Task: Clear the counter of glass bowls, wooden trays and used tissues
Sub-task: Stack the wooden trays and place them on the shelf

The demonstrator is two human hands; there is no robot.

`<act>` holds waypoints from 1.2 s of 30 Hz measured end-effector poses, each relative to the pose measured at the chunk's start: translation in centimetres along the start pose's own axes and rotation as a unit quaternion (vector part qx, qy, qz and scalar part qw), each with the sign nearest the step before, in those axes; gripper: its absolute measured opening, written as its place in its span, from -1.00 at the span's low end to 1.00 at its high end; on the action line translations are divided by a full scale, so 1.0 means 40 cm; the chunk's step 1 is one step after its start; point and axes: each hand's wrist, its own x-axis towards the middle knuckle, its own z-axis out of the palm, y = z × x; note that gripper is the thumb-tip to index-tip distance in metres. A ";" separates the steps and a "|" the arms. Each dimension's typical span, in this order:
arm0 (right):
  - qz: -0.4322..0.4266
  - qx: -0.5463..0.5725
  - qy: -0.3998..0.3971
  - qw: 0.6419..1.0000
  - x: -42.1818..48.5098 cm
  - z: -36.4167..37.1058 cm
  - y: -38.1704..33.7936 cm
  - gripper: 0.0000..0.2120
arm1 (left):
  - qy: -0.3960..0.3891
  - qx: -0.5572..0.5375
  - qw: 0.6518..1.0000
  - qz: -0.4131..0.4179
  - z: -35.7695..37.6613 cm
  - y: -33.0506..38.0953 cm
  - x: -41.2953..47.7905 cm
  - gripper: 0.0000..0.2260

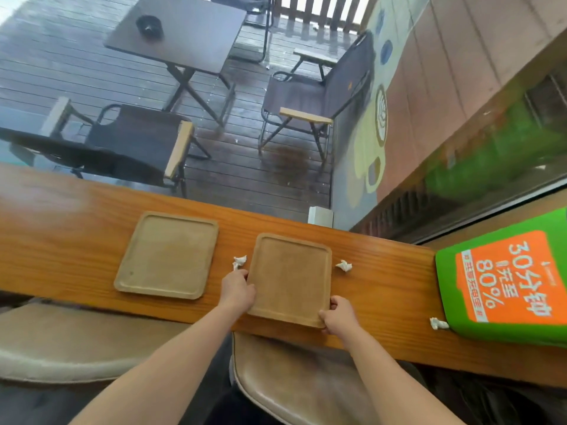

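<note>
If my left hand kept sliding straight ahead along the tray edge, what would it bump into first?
Probably the crumpled white tissue, lying just beyond the left hand beside the darker square wooden tray it grips; depth is hard to judge.

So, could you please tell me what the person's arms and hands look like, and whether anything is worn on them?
Both forearms are bare, with no sleeves in view. The left hand and right hand wear no gloves, and no watch, bracelet or rings are visible. The fingers look short and uncovered.

A long wooden counter (383, 289) carries two empty trays, the left tray (167, 254) and the right tray (290, 279), three crumpled tissues (239, 261) (344, 265) (438, 323), and a green-and-orange sign (506, 277) at the right end.
</note>
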 end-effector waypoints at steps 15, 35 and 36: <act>0.022 -0.126 0.071 0.989 0.026 0.030 -0.052 -0.56 | 0.056 0.074 0.996 -0.014 0.040 0.029 0.001 -0.78; -0.011 -0.096 0.039 0.995 0.047 0.004 -0.029 -0.65 | 0.042 0.027 0.998 -0.048 0.014 0.003 0.012 -0.63; -0.009 -0.096 0.040 0.995 0.045 0.004 -0.034 -0.65 | 0.038 0.025 0.998 -0.046 0.013 0.001 0.012 -0.63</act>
